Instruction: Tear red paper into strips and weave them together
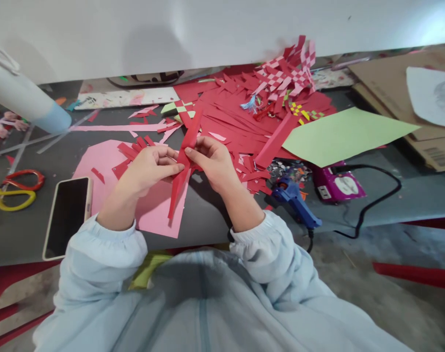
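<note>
Between my hands, a long folded strip of red paper [191, 131] is held up at a slant. The fingers of my left hand [152, 168] pinch it near its middle from the left. From the other side, my right hand [212, 160] grips it between thumb and fingers. The strip's lower end hangs over a pink sheet of paper [160, 215] lying on the table. Short red paper scraps [134, 146] rest on that sheet beside my left hand. Just beyond my right hand spreads a heap of red paper strips [240, 122].
Scissors [22, 189], a phone [67, 215] and a bottle [28, 93] are on the left. To the right are a blue glue gun [296, 200], a purple box [338, 185] with a black cable, a light green sheet [347, 137] and cardboard [387, 78]. Woven pink-red paper [286, 68] tops the heap.
</note>
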`<state>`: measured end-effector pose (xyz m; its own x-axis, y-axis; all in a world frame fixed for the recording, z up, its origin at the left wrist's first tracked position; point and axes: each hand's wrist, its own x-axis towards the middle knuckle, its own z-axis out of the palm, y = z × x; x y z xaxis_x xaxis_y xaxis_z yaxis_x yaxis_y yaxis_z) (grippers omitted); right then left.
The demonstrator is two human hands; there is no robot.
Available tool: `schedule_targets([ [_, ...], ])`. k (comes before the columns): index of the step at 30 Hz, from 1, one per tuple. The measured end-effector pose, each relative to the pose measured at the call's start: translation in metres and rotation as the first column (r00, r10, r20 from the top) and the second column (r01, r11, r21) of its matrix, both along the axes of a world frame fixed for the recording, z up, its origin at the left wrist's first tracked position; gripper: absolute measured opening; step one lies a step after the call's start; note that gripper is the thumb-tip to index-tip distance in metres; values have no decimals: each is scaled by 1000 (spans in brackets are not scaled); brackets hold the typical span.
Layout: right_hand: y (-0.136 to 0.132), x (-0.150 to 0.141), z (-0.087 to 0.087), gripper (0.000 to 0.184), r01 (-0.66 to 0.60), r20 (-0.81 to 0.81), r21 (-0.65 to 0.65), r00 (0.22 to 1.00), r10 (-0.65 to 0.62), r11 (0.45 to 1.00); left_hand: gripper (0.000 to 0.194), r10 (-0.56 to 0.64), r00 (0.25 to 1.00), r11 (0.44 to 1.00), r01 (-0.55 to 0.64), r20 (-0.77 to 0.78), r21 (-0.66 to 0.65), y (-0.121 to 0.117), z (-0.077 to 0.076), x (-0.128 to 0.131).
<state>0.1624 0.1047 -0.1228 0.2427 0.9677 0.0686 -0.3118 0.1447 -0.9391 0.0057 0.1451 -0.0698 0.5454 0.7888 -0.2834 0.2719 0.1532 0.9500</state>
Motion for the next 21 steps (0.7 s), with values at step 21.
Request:
schedule_targets([
  [21, 6, 14, -7, 43, 282, 74, -20, 957, -280, 959, 11, -301, 936, 953, 292, -182, -80, 3, 4, -2],
])
